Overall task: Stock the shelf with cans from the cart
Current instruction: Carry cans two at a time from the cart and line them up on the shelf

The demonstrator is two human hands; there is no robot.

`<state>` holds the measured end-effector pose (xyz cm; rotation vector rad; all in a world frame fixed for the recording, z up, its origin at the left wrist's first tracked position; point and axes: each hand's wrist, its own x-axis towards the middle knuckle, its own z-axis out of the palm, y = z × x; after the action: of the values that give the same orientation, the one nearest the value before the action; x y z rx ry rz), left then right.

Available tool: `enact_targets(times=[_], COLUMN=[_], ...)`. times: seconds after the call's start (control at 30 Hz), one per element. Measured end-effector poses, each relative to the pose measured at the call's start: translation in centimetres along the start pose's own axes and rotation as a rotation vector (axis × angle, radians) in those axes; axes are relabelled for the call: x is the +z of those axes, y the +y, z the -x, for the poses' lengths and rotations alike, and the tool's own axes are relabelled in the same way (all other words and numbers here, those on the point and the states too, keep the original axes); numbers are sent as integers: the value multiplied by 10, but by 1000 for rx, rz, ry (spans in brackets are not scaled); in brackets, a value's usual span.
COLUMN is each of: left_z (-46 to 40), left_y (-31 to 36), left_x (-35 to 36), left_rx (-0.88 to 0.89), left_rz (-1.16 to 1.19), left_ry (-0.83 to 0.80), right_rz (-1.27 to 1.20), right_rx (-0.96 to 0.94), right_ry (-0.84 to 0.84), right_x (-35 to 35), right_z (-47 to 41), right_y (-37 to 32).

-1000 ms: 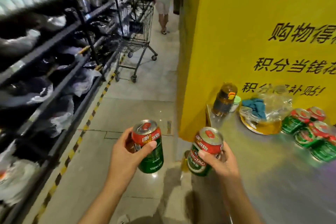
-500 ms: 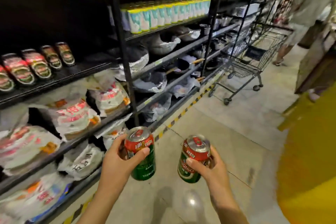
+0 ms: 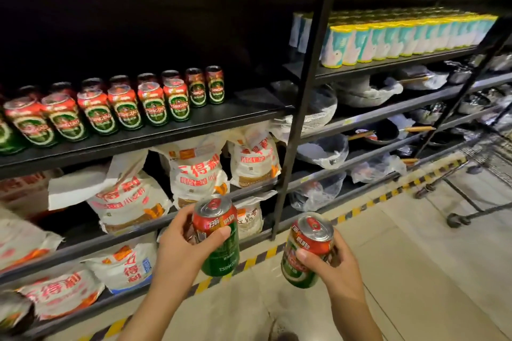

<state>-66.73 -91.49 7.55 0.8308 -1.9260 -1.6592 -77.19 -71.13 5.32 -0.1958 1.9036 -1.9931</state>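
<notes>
two cans are sitting in front of the shelving, the left can (image 3: 217,235) in the left hand (image 3: 181,249), the right can (image 3: 307,250) in the right hand (image 3: 336,266) beside it. a row of cans (image 3: 110,108) is standing on the shelf (image 3: 194,126) above them, sacks (image 3: 194,171) lying on the tiers below. a cart (image 3: 482,171) is standing far right.
</notes>
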Motion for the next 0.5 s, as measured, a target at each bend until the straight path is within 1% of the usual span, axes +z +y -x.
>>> enact_targets(times=[0.2, 0.33, 0.5], left_z=[-62, -103, -140], left_y=[12, 24, 27], left_x=[34, 53, 62], left_rx=[-17, -20, -34], left_rz=[40, 58, 72], left_ry=[54, 160, 294], right_rz=[6, 41, 68], right_rx=[-12, -12, -9], right_ry=[-116, -228, -361], right_x=[9, 17, 38], right_z=[-98, -168, -235], right_y=[-17, -31, -46])
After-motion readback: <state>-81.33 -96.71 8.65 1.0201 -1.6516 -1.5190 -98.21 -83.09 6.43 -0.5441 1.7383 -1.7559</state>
